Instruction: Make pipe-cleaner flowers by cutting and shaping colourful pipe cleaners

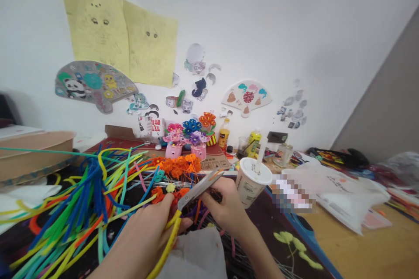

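My left hand (147, 226) is closed around a pair of scissors (199, 191) with yellow handles. Their metal blades point up and to the right, and look shut or nearly so. A small pale-yellow flower piece (170, 188) shows just beyond my left thumb; whether the thumb touches it is unclear. My right hand (225, 205) is closed beside the blades, its fingertips partly behind them, so what they pinch is hidden. Orange pipe-cleaner flowers (183, 165) on thin stems stand just past both hands. A grey-white cloth or paper (196, 255) lies below them.
Many coloured pipe cleaners (81, 200) spread across the left. A lidded cup with a straw (253, 183) stands close to my right hand. Behind are potted craft flowers (198, 139), a juice bottle (224, 135) and a glass jar (283, 155). A white plastic bag (337, 187) lies right.
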